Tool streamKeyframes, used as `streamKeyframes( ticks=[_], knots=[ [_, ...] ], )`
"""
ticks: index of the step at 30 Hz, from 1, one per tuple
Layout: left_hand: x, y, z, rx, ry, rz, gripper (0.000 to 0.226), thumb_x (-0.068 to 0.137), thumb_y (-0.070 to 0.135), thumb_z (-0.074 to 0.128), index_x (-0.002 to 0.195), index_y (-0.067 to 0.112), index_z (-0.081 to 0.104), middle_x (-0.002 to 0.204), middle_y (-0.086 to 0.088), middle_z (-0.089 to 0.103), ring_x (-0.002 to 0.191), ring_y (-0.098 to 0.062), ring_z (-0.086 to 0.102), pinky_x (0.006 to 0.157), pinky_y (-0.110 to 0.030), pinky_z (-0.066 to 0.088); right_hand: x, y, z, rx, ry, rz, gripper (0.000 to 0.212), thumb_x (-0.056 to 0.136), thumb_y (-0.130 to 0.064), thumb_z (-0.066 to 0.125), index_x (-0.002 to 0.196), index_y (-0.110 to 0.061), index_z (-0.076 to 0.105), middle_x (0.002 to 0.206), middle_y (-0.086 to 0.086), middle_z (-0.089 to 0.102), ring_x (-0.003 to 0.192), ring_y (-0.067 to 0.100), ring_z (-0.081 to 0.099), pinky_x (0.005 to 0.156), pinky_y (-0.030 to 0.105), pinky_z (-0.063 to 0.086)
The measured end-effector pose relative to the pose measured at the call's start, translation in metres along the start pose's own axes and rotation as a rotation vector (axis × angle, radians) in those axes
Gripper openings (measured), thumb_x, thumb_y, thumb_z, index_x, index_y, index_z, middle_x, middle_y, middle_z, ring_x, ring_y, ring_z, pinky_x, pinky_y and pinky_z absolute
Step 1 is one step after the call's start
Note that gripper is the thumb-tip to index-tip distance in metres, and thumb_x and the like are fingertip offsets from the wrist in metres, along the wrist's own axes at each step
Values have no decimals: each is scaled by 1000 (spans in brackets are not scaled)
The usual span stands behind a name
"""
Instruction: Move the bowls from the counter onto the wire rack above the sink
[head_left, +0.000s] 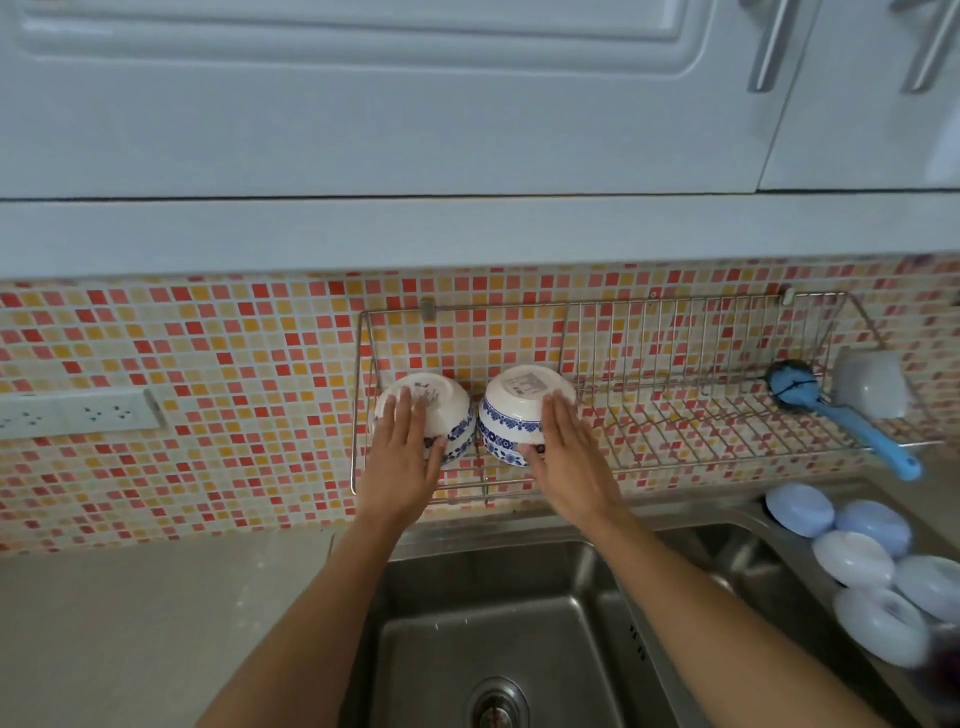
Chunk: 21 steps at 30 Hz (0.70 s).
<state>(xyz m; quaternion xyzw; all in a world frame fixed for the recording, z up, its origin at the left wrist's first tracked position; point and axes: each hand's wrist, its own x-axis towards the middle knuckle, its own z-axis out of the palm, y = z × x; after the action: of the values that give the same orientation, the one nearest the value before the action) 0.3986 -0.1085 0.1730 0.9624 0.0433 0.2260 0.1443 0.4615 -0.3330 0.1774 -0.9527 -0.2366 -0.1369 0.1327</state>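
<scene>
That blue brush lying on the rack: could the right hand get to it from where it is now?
Probably yes. The right hand rests on the right bowl, and the wire rack between it and the blue brush holds nothing in the way.

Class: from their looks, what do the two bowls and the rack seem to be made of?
Bowls: probably glazed ceramic, glossy white with blue printed patterns. Rack: metal wire, likely stainless or chromed steel, thin silvery shiny rods.

Two upturned bowls, left bowl and right bowl, at the wire rack's left end; left hand and right hand rest flat-fingered on them.
</scene>
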Motion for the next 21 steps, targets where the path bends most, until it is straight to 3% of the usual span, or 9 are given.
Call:
streamKeyframes(
  ticks=[2, 4, 7, 14, 17, 21],
  knots=[
    [-10, -1, 3, 149, -17, 118, 64, 97, 52, 4, 150, 17, -8, 158, -2, -14, 145, -19, -16, 120, -40, -2, -21, -11, 9, -92, -25, -10, 79, 96, -64, 6, 153, -11, -6, 159, 9, -13, 148, 22, -12, 122, 45, -2],
    [-22, -2, 6, 235, -12, 166, 64, 99, 51, 5, 151, 14, 1, 159, -4, -4, 147, -22, -6, 120, -42, -2, -34, -16, 17, -150, -37, 19, 84, 92, -69, -3, 153, -11, -7, 159, 8, -15, 147, 23, -15, 121, 48, -5],
    [-38, -4, 9, 271, -25, 152, 65, 99, 51, 6, 150, 12, 9, 159, -6, 6, 147, -25, 2, 117, -42, -2, -35, -17, 20, -136, -57, 54, 88, 91, -73, 1, 153, -12, -8, 159, 6, -16, 148, 22, -15, 120, 50, -6],
    [-46, 1, -1, 213, -155, 63, 85, 80, 60, -24, 149, 12, -9, 158, -6, -13, 144, -21, -17, 116, -37, -11, -34, -20, 8, -121, -148, 70, 89, 89, -74, 1, 153, -14, -10, 159, 4, -21, 149, 19, -10, 121, 49, 0],
    [-44, 0, -4, 222, -197, 58, 85, 79, 60, -21, 148, 11, -10, 158, -7, -14, 145, -20, -15, 116, -37, -11, -36, -25, 5, -120, -165, 89, 90, 88, -75, 0, 153, -14, -12, 158, 4, -23, 149, 19, -10, 121, 49, -3],
    [-50, 2, -7, 244, -243, 21, 68, 95, 52, -2, 148, 11, -11, 158, -7, -14, 145, -20, -17, 119, -39, -7, -38, -28, 3, -105, -189, 131, 90, 88, -75, 4, 153, -15, -13, 158, 3, -24, 149, 19, -12, 117, 47, -9]
  ],
)
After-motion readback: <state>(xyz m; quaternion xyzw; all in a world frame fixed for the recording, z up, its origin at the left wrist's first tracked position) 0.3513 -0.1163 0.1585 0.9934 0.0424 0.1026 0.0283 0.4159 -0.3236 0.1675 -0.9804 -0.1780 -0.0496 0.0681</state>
